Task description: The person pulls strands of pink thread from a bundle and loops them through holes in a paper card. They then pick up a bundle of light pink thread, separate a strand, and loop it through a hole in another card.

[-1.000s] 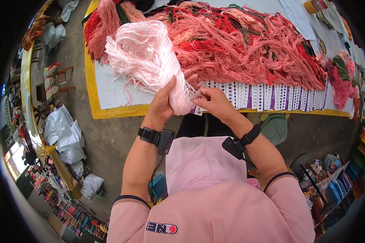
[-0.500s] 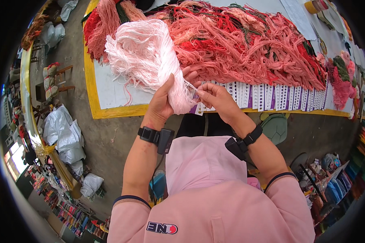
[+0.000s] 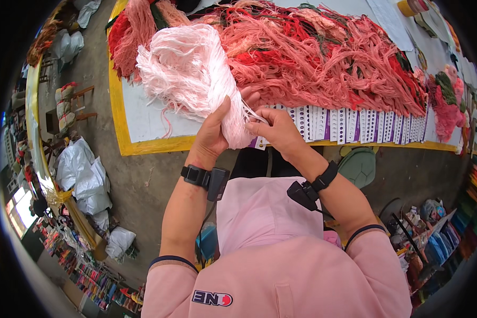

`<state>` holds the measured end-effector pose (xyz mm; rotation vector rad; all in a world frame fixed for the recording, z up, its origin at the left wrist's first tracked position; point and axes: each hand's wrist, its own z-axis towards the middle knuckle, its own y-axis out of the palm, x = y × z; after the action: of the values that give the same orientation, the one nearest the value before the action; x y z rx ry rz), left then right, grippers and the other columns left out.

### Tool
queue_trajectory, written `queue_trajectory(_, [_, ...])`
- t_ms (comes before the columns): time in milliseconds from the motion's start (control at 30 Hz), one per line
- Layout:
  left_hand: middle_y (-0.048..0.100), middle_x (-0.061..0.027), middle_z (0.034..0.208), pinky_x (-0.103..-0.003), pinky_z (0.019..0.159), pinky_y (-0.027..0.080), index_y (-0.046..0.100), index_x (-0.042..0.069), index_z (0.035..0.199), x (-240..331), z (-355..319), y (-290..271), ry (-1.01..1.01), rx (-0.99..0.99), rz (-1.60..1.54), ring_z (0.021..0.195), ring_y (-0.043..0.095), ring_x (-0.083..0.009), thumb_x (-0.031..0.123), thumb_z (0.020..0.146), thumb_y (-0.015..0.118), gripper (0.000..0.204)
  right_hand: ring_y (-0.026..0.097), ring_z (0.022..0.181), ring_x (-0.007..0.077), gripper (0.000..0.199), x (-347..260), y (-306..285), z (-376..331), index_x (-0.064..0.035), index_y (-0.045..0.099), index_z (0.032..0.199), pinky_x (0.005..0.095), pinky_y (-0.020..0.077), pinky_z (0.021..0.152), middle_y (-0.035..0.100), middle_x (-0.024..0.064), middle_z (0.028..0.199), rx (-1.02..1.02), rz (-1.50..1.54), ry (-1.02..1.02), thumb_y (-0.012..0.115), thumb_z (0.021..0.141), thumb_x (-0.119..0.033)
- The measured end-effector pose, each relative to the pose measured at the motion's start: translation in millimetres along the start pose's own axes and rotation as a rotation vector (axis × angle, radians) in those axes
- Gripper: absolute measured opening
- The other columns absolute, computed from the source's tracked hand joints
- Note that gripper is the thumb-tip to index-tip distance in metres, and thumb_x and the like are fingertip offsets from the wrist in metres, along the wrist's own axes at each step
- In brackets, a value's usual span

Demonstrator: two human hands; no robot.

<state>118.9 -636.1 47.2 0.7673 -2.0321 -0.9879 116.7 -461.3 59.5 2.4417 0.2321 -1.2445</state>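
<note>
A thick hank of pale pink yarn (image 3: 188, 69) lies at the table's near left, its twisted end hanging past the edge. My left hand (image 3: 215, 127) is wrapped round that end, thumb on top and fingers behind. Just to the right, my right hand (image 3: 275, 130) pinches a few pale strands drawn out from the side of the hank. The strands run taut between the two hands. Behind them a large heap of coral, red and dark green yarn (image 3: 323, 63) covers much of the table.
White cards with punched holes (image 3: 350, 127) line the near edge of the yellow-rimmed white table (image 3: 143, 146). A green stool (image 3: 359, 167) stands beneath its right side. White sacks (image 3: 82, 172) lie on the floor at left. More pink and green yarn (image 3: 448, 103) rests at the far right.
My right hand has shifted slightly and turned, pulling the pinched strands clearer of the hank. The left hand and the hank stay almost where they were.
</note>
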Motion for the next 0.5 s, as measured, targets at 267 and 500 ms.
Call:
queue_trajectory(267, [0.047, -0.0163, 0.141, -0.044, 0.111, 0.038, 0.033, -0.002, 0.145, 1, -2, 4, 0.017, -0.004, 0.013, 0.13, 0.047, -0.0306, 0.041, 0.101, 0.046, 0.063, 0.05, 0.07, 0.0053, 0.014, 3, -6, -2, -0.0026, 0.066, 0.09, 0.0219, 0.0401, 0.06, 0.058, -0.0028, 0.078, -0.043, 0.085, 0.022, 0.07, 0.086, -0.016])
queue_trajectory(500, [0.047, -0.0163, 0.141, -0.044, 0.111, 0.039, 0.033, -0.002, 0.145, 0, -2, 1, 0.002, -0.016, 0.015, 0.13, 0.047, -0.0312, 0.041, 0.1, 0.047, 0.064, 0.055, 0.082, 0.0075, 0.014, -9, -8, -8, -0.0023, 0.066, 0.094, 0.0245, 0.0432, 0.079, 0.062, -0.0009, 0.088, -0.076, 0.148, 0.097, 0.068, 0.09, -0.016])
